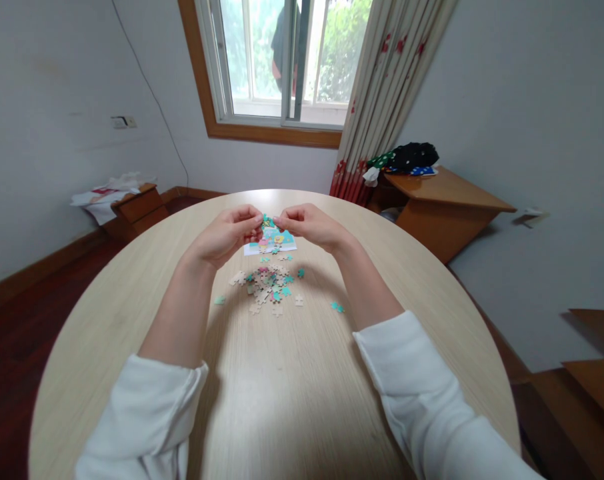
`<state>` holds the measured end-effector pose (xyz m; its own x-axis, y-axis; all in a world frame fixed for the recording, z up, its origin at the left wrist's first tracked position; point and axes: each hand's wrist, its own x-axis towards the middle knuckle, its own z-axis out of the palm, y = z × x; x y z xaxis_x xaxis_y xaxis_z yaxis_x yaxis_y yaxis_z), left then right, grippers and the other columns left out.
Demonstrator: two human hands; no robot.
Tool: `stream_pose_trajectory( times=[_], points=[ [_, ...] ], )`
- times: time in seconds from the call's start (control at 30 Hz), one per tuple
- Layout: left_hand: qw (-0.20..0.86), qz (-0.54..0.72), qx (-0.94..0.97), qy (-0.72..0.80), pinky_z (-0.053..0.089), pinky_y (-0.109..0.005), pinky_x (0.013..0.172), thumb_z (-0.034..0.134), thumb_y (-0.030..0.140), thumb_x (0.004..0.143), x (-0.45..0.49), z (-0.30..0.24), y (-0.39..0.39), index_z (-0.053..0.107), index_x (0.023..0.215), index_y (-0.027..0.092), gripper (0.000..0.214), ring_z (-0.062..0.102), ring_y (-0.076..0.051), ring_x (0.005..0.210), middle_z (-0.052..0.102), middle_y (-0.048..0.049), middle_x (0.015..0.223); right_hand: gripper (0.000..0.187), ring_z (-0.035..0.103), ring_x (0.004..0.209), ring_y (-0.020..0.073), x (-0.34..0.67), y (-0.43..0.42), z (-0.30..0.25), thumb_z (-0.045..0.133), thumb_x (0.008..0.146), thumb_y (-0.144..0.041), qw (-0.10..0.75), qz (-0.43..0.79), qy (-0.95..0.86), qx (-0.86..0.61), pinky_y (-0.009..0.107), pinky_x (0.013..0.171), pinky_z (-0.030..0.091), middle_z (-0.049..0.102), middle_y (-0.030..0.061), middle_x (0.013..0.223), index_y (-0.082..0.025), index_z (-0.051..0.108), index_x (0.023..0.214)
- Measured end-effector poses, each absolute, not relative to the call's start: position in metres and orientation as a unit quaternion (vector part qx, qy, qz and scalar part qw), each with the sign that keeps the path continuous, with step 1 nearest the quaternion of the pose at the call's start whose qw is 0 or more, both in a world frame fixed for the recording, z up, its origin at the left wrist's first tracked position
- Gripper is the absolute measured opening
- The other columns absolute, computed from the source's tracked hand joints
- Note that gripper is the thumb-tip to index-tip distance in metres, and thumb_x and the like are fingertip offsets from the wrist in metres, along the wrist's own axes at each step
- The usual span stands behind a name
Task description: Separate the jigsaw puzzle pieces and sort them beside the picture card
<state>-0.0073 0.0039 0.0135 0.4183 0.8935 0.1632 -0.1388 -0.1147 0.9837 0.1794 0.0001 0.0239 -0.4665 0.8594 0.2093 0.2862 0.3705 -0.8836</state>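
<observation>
My left hand [229, 232] and my right hand [309, 225] are raised over the far part of the table. Between their pinched fingertips is a small cluster of teal jigsaw puzzle pieces [267, 221], gripped from both sides. Just beyond and below it, a colourful picture sheet [288, 246] lies flat, partly hidden by my hands. Nearer to me spreads a pile of loose jigsaw pieces [267, 285], some teal or pink, many pale side up. One teal piece [337, 307] lies apart on the right, and a greenish piece [219, 301] on the left.
The round wooden table [277, 400] fills the middle of the view. Behind it are a window [287, 60] and a patterned curtain [377, 87]. A wooden cabinet [447, 200] with dark cloths [415, 157] stands right; a smaller one [141, 208] stands left.
</observation>
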Motion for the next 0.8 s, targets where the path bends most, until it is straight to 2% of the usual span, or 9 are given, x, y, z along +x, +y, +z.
stream_pose_trajectory(
  times=[0.13, 0.27, 0.4, 0.63, 0.8],
  points=[
    [0.583, 0.457, 0.612, 0.277, 0.041, -0.024, 0.061, 0.071, 0.021, 0.07, -0.0074, 0.0168, 0.0011, 0.057, 0.069, 0.016, 0.015, 0.051, -0.009, 0.059, 0.054, 0.0031, 0.061, 0.039, 0.024, 0.052, 0.0057, 0.1781, 0.0008, 0.0238, 0.062, 0.083, -0.03, 0.35, 0.364, -0.733, -0.457, 0.024, 0.051, 0.019, 0.031, -0.0083, 0.052, -0.017, 0.041, 0.053],
    [0.568, 0.459, 0.623, 0.281, 0.041, -0.025, 0.061, 0.07, 0.024, 0.07, -0.0077, 0.021, -0.0007, 0.057, 0.068, 0.017, 0.014, 0.051, -0.009, 0.058, 0.054, 0.0026, 0.06, 0.041, 0.022, 0.051, 0.0055, 0.1768, 0.0023, 0.022, 0.056, 0.081, -0.014, 0.33, 0.313, -0.719, -0.526, 0.025, 0.051, 0.018, 0.024, -0.0086, 0.049, -0.018, 0.033, 0.049],
    [0.513, 0.416, 0.653, 0.371, 0.038, -0.026, 0.059, 0.064, 0.023, 0.071, -0.0064, 0.0217, 0.0006, 0.056, 0.061, 0.016, 0.015, 0.047, -0.01, 0.056, 0.052, 0.0016, 0.056, 0.042, 0.023, 0.05, 0.0058, 0.1755, -0.0002, 0.0235, 0.054, 0.084, -0.017, 0.26, 0.302, -0.743, -0.538, 0.025, 0.05, 0.018, 0.026, -0.0076, 0.049, -0.018, 0.033, 0.048],
    [0.375, 0.237, 0.736, 0.511, 0.031, -0.027, 0.055, 0.055, 0.022, 0.071, -0.0023, 0.0186, 0.0007, 0.049, 0.049, 0.018, 0.023, 0.042, -0.011, 0.052, 0.046, 0.0014, 0.051, 0.029, 0.03, 0.048, 0.0074, 0.1736, 0.0001, 0.0216, 0.056, 0.083, -0.022, 0.064, 0.239, -0.776, -0.58, 0.026, 0.051, 0.022, 0.037, -0.005, 0.046, -0.015, 0.054, 0.055],
    [0.332, 0.16, 0.768, 0.524, 0.029, -0.028, 0.053, 0.055, 0.032, 0.068, -0.004, 0.0144, 0.0025, 0.047, 0.05, 0.02, 0.023, 0.04, -0.013, 0.052, 0.047, 0.0004, 0.052, 0.021, 0.04, 0.05, 0.0091, 0.1734, 0.0009, 0.0195, 0.059, 0.081, -0.024, 0.018, 0.206, -0.779, -0.592, 0.026, 0.052, 0.027, 0.049, -0.0012, 0.052, -0.013, 0.065, 0.063]
  ],
)
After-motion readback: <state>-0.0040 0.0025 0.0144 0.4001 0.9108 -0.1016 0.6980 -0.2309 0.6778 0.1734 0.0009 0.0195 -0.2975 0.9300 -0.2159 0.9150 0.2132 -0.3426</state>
